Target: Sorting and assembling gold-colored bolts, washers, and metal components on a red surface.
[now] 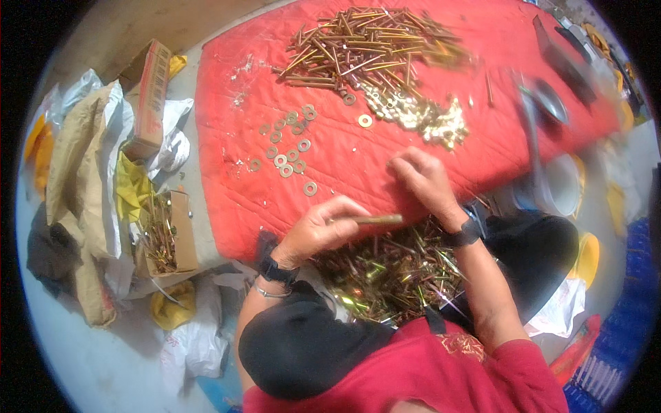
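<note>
My left hand (327, 224) is closed around a gold-coloured bolt (380, 219), which points to the right over the front edge of the red quilted cloth (234, 199). To its right, my right hand (423, 180) hovers above the cloth with fingers curled together; anything inside them is hidden. Flat metal washers (310, 188) lie scattered beyond my left hand. Past my right hand is a heap of small shiny brass-coloured nuts (444, 124), touching a large pile of long bolts (372, 48). Below both hands, a mass of bolts (392, 275) fills the space between my knees.
At left stand an open cardboard box (148, 103), a smaller box of bolts (180, 234) and brown sacks (79, 165). A dark round dish (551, 102) sits on the cloth's right side, near a white bucket (559, 186). Blue crates (623, 303) are at far right.
</note>
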Available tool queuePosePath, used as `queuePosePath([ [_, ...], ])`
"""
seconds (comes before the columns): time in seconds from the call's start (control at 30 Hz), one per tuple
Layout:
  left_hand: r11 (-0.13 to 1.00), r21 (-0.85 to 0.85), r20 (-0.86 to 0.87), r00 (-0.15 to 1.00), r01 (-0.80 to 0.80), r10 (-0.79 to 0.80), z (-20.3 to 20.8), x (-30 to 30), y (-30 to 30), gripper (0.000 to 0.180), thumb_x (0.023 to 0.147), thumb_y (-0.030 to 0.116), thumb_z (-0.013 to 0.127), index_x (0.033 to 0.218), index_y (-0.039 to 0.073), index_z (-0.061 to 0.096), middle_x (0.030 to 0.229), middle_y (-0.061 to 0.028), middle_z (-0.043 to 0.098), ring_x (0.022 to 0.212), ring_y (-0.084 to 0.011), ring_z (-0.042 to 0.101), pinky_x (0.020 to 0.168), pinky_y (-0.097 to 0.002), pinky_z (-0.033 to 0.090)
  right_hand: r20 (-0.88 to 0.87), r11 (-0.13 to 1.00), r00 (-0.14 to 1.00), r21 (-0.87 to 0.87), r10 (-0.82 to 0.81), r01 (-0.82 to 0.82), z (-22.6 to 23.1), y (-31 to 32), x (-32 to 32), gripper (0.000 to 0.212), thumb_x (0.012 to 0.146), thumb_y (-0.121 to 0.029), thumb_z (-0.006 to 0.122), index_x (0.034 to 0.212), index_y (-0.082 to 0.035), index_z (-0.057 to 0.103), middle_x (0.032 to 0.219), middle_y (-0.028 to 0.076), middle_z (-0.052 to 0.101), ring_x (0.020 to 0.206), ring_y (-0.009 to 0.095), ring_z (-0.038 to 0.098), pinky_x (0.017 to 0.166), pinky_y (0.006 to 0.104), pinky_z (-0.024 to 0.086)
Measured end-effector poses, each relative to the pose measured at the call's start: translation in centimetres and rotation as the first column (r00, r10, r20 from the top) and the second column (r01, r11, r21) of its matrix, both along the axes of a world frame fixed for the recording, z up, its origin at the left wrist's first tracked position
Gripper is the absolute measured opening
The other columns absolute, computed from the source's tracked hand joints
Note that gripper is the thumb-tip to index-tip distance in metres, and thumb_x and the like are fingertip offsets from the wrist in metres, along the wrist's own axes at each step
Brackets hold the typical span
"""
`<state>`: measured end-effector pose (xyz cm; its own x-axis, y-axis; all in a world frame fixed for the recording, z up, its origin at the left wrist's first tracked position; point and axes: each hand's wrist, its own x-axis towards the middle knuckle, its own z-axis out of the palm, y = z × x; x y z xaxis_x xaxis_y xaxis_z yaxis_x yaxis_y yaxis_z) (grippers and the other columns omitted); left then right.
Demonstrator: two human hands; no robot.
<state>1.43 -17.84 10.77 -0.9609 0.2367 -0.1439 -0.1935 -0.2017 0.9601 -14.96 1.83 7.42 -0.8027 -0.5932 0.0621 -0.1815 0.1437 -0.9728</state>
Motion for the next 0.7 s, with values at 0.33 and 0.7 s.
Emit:
queuePosePath([
  [0.33, 0.697, -0.221, -0.338, 0.724, -0.682, 0.601, 2.5, 3.7, -4.8, 0.028, 0.098, 0.02, 0.055, 0.114, -0.002, 0.062, 0.108, -0.0115, 0.066, 0.1, -0.0204, 0.064, 0.092, -0.0337, 0.048, 0.0, 1.0, 1.0, -0.026, -0.016, 0.016, 0.4, 0.0, -0.6, 0.011, 0.094, -0.012, 0.061, 0.093, -0.004, 0.068, 0.078, 0.0, 0.067, 0.067, 0.006, 0.058, 0.058, 0.023, 0.047],
  [0.7, 0.173, -0.723, -0.035, 0.285, -0.668, 0.958, -23.5, 38.0, 5.5, 0.04, 0.088, 0.027, 0.07, 0.114, -0.002, 0.062, 0.107, -0.0138, 0.066, 0.098, -0.0242, 0.063, 0.087, -0.0347, 0.05, -0.035, 0.998, 0.999, 0.068, 0.008, -0.005, 0.3, -0.1, -0.2, 0.016, 0.097, -0.014, 0.06, 0.101, -0.001, 0.067, 0.085, 0.003, 0.066, 0.075, 0.01, 0.06, 0.066, 0.0226, 0.05],
])
